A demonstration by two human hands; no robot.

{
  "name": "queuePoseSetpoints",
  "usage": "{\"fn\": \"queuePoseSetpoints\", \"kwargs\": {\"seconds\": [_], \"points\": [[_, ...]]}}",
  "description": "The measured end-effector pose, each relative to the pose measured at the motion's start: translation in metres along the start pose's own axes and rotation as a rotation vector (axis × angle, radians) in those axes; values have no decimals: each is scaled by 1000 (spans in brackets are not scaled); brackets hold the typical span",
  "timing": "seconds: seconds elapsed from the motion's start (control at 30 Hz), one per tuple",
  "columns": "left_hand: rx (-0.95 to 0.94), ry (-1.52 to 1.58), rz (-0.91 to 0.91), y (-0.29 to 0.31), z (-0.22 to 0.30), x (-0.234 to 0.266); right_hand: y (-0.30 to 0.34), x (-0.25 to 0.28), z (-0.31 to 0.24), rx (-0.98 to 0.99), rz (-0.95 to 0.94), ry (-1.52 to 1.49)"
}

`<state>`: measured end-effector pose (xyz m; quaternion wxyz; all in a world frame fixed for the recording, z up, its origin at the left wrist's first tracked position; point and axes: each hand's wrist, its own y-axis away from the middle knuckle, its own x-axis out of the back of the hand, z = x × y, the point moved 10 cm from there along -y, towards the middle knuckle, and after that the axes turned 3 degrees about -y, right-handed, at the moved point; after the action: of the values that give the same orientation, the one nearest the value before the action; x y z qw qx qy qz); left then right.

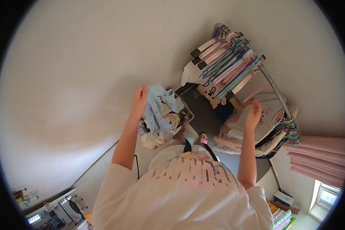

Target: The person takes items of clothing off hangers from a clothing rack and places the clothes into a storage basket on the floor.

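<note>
My left hand (pixel 140 96) is closed on the upper edge of a light blue garment (pixel 156 111) with small dark prints. The cloth hangs loosely in front of a basket (pixel 188 108) heaped with cream, white and darker clothes (pixel 171 122). On the other side, my right hand (pixel 253 113) is raised with its fingers closed at a thin pink hanger (pixel 257 92). Behind that hand hangs a white garment (pixel 265 119) with a small print, among other clothes on the rack. What the blue garment is exactly cannot be made out from its folds.
A metal clothes rail (pixel 273 82) slopes across the right, crowded with pink, blue and green hangers (pixel 234 63). Clothes on hangers bunch at its near end. A pink curtain (pixel 320 153) and a window (pixel 327 197) are at the right. A pale wall (pixel 84 69) fills the left.
</note>
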<state>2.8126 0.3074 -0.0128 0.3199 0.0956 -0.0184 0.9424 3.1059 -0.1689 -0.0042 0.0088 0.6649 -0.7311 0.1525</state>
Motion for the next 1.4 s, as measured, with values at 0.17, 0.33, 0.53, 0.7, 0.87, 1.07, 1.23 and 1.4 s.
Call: {"fn": "queuePoseSetpoints", "kwargs": {"seconds": [0.17,0.33,0.53,0.7,0.87,1.07,1.23,1.4], "points": [[-8,-884,-474,-7,-148,-47,34,34,14,-72,-140,107],[117,-1093,-694,49,-243,-96,38,111,-11,104,135,521],[-154,-442,-1033,124,-59,-280,19,138,36,17,-32,640],[-358,-241,-1334,199,61,-402,5,141,33,-87,119,590],[-511,-129,-1370,242,118,-456,-12,162,42,-222,150,449],[-516,-178,-1207,211,124,-456,30,177,-47,-41,120,329],[-684,-86,-1031,198,189,-447,97,227,-99,-171,42,370],[-848,-169,-1005,228,231,-459,131,259,-163,-226,-71,317]]}}
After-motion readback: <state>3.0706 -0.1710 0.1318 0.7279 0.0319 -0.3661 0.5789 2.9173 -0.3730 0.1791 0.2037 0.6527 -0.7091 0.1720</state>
